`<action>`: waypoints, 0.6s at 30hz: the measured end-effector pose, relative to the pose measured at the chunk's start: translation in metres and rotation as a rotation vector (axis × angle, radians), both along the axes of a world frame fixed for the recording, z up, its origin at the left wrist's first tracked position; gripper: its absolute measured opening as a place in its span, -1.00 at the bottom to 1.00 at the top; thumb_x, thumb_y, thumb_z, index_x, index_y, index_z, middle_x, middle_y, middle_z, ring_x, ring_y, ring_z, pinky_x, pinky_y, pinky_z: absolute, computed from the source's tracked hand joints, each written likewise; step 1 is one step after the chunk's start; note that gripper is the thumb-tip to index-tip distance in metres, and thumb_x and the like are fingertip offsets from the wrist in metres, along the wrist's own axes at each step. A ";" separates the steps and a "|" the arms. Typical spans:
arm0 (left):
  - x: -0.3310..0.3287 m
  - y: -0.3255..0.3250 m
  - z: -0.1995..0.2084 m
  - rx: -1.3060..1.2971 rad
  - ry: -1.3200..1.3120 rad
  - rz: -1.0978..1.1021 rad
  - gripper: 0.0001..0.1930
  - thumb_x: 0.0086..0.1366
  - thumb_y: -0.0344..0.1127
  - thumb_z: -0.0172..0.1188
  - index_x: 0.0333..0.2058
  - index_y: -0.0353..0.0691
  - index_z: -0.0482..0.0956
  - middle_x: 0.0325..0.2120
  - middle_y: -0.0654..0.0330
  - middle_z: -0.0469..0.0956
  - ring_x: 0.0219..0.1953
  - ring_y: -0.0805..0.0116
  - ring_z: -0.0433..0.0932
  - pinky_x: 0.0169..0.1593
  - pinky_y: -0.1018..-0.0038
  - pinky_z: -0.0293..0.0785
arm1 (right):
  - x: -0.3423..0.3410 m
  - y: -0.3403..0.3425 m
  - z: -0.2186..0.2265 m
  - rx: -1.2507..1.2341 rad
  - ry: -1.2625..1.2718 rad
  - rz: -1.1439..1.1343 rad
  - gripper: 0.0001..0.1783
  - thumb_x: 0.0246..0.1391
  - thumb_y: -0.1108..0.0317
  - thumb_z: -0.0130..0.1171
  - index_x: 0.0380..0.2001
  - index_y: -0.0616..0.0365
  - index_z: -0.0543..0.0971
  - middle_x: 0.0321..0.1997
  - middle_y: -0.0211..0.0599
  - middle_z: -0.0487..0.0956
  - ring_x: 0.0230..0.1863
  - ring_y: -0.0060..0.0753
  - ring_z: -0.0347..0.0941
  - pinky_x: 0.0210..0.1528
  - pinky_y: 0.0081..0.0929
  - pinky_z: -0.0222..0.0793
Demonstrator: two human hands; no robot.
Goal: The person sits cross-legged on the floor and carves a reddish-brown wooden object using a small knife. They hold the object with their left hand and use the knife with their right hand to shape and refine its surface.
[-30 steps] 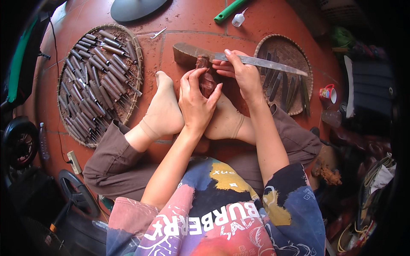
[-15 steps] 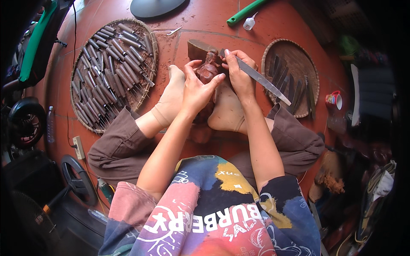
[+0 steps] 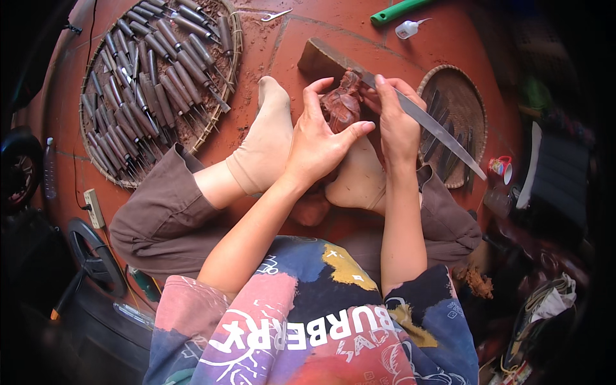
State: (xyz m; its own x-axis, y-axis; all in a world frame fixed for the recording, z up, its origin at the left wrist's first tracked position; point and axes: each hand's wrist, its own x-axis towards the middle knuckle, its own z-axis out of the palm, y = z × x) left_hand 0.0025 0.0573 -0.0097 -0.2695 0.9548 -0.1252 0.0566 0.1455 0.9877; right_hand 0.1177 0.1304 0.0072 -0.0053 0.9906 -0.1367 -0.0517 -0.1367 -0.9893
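A reddish-brown carved wooden figure (image 3: 342, 108) stands between my sock-covered feet. My left hand (image 3: 314, 146) grips it, thumb on the near side and fingers round the left. My right hand (image 3: 399, 125) holds a flat metal file (image 3: 441, 133) by its far end, thumb on top. The file's long blade slants toward the lower right, and its far end is beside the top of the figure. Just behind the figure lies a wooden block (image 3: 319, 59). My fingers partly hide the figure's lower part.
A round woven tray (image 3: 236, 61) of wooden-handled carving tools (image 3: 176, 90) lies at left. A smaller woven basket (image 3: 478, 106) holds several dark files at right, near a red mug (image 3: 500, 168). Ahead are a small white bottle (image 3: 407, 29) and green tube (image 3: 396, 11). A power strip (image 3: 94, 208) lies left.
The view has shifted, so the trays sit higher or farther out in the picture. Both hands keep their holds on the figure and the file.
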 end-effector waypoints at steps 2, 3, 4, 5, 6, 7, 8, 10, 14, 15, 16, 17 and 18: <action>0.000 0.002 -0.005 0.033 0.058 0.000 -0.06 0.02 -0.08 0.55 0.22 -0.27 0.13 0.10 -0.18 0.45 0.15 -0.04 0.49 0.19 0.20 0.42 | -0.001 0.001 0.003 -0.011 -0.004 -0.003 -0.74 0.26 0.33 0.20 -0.40 0.34 0.60 -0.45 -0.34 0.63 -0.42 -0.62 0.55 -0.33 -0.61 0.48; 0.000 0.001 -0.006 0.020 0.037 -0.001 -0.06 0.01 -0.08 0.55 0.23 -0.27 0.14 0.10 -0.17 0.45 0.15 -0.04 0.49 0.19 0.20 0.42 | -0.004 0.004 0.006 -0.013 -0.056 -0.002 -0.74 0.26 0.32 0.20 -0.41 0.34 0.60 -0.45 -0.35 0.63 -0.43 -0.62 0.55 -0.33 -0.61 0.48; -0.002 0.001 -0.003 0.008 0.016 -0.005 -0.06 0.01 -0.09 0.55 0.23 -0.27 0.14 0.09 -0.17 0.46 0.14 -0.03 0.50 0.18 0.21 0.42 | -0.008 0.005 0.009 -0.014 -0.107 -0.004 -0.73 0.26 0.31 0.20 -0.41 0.33 0.60 -0.46 -0.36 0.62 -0.44 -0.62 0.54 -0.33 -0.61 0.48; -0.003 0.001 0.000 -0.004 -0.005 -0.010 -0.06 0.01 -0.09 0.55 0.23 -0.27 0.14 0.08 -0.16 0.47 0.14 -0.03 0.50 0.18 0.21 0.43 | -0.010 0.007 0.009 0.065 -0.349 0.052 -0.70 0.28 0.27 0.17 -0.41 0.32 0.59 -0.45 -0.37 0.61 -0.44 -0.62 0.53 -0.31 -0.60 0.49; -0.004 0.001 0.003 -0.031 -0.084 -0.013 -0.06 0.01 -0.10 0.55 0.23 -0.27 0.14 0.06 -0.15 0.50 0.12 -0.01 0.52 0.18 0.23 0.43 | -0.008 0.008 0.004 0.058 -0.303 0.059 -0.69 0.29 0.26 0.17 -0.42 0.32 0.59 -0.47 -0.38 0.61 -0.46 -0.64 0.52 -0.34 -0.60 0.47; -0.004 0.002 0.002 -0.019 -0.072 -0.012 -0.06 0.01 -0.10 0.55 0.23 -0.27 0.14 0.05 -0.14 0.50 0.12 -0.01 0.52 0.18 0.23 0.43 | -0.008 0.011 0.001 0.062 -0.251 0.065 -0.67 0.29 0.24 0.16 -0.43 0.32 0.59 -0.49 -0.39 0.61 -0.47 -0.65 0.50 -0.36 -0.60 0.45; -0.003 0.002 0.001 -0.007 -0.061 -0.010 -0.06 0.01 -0.11 0.56 0.23 -0.28 0.14 0.05 -0.14 0.51 0.11 0.00 0.53 0.17 0.23 0.44 | -0.006 0.009 -0.001 0.031 -0.152 0.023 -0.66 0.29 0.24 0.16 -0.44 0.32 0.60 -0.51 -0.40 0.60 -0.48 -0.66 0.49 -0.38 -0.60 0.43; -0.002 0.001 -0.001 -0.018 -0.103 -0.036 -0.06 0.06 -0.07 0.54 0.27 -0.28 0.14 0.15 -0.07 0.35 0.16 0.17 0.44 0.22 0.31 0.38 | -0.002 0.000 0.000 -0.038 0.046 -0.059 -0.65 0.29 0.23 0.17 -0.46 0.32 0.60 -0.55 -0.43 0.59 -0.50 -0.69 0.46 -0.42 -0.61 0.39; -0.001 0.001 -0.005 0.030 0.044 -0.009 -0.06 0.01 -0.11 0.56 0.24 -0.29 0.14 0.06 -0.16 0.49 0.12 0.02 0.52 0.18 0.24 0.43 | -0.007 0.009 0.002 0.119 -0.289 0.018 -0.66 0.27 0.24 0.19 -0.47 0.31 0.59 -0.62 -0.48 0.57 -0.54 -0.73 0.43 -0.47 -0.59 0.33; -0.003 -0.001 -0.003 0.005 -0.004 -0.014 -0.06 0.01 -0.11 0.56 0.24 -0.29 0.14 0.07 -0.16 0.49 0.13 0.02 0.52 0.18 0.24 0.43 | -0.006 0.009 -0.007 0.168 -0.326 0.054 -0.68 0.26 0.24 0.21 -0.47 0.29 0.59 -0.64 -0.47 0.56 -0.56 -0.72 0.42 -0.48 -0.58 0.32; -0.005 0.002 0.000 -0.008 -0.051 -0.015 -0.06 0.01 -0.10 0.56 0.24 -0.29 0.14 0.08 -0.16 0.48 0.13 0.02 0.51 0.18 0.24 0.43 | 0.000 0.010 -0.008 0.151 -0.351 0.103 -0.72 0.29 0.28 0.17 -0.41 0.30 0.58 -0.49 -0.40 0.60 -0.42 -0.64 0.51 -0.34 -0.58 0.44; -0.004 0.003 0.000 0.002 -0.063 -0.013 -0.06 0.01 -0.10 0.56 0.24 -0.28 0.14 0.08 -0.15 0.48 0.13 0.02 0.51 0.18 0.24 0.43 | 0.006 0.009 -0.008 0.133 -0.377 0.151 -0.76 0.32 0.32 0.14 -0.34 0.30 0.58 -0.34 -0.33 0.64 -0.28 -0.56 0.60 -0.20 -0.59 0.56; -0.002 0.003 -0.003 0.012 -0.075 -0.011 -0.06 0.02 -0.11 0.56 0.24 -0.28 0.15 0.08 -0.15 0.47 0.13 0.03 0.51 0.18 0.24 0.43 | 0.007 0.006 -0.009 0.129 -0.218 0.113 -0.76 0.32 0.32 0.14 -0.34 0.30 0.58 -0.34 -0.34 0.65 -0.28 -0.56 0.60 -0.20 -0.58 0.56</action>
State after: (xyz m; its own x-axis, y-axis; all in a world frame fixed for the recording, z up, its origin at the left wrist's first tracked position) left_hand 0.0001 0.0606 -0.0131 -0.2498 0.9591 -0.1334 -0.0162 0.1336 0.9909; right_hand 0.1246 0.1366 -0.0022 -0.1010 0.9947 -0.0193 0.1727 -0.0016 -0.9850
